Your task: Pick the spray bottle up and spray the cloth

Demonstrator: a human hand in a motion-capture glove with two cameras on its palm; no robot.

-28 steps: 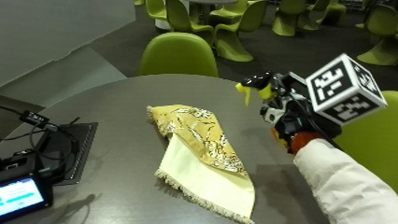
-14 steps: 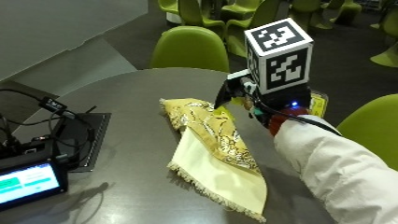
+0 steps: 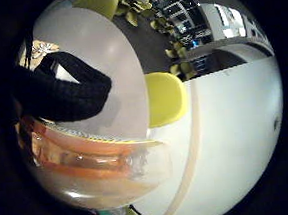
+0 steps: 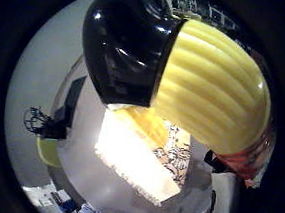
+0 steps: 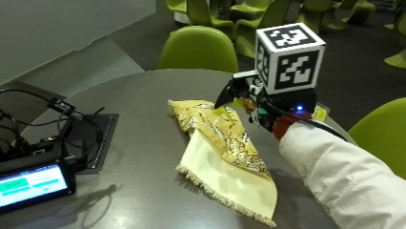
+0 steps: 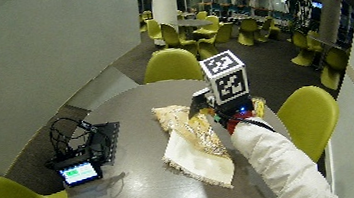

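My gloved right hand (image 5: 265, 113) grips a spray bottle (image 5: 229, 94) and holds it above the far right edge of the cloth (image 5: 222, 152). The bottle's black nozzle (image 4: 123, 44) points down at the cloth, with a ribbed yellow collar (image 4: 209, 92) behind it. Its clear orange body (image 3: 88, 162) lies against my palm under a gloved finger (image 3: 62, 94). The cloth (image 4: 142, 161) is pale yellow with a patterned gold side, folded and fringed, flat on the round grey table (image 5: 126, 191). In the wide view the hand (image 6: 222, 111) hovers over the cloth (image 6: 192, 142).
A small screen device (image 5: 32, 183) with cables and a black pad (image 5: 95, 138) sit at the table's left side. Green chairs stand behind the table (image 5: 197, 47) and at its right (image 5: 380, 138).
My hand has carried the bottle leftward from beside the cloth to over its far right edge, nozzle now turned down at it. The outside camera has shifted too.
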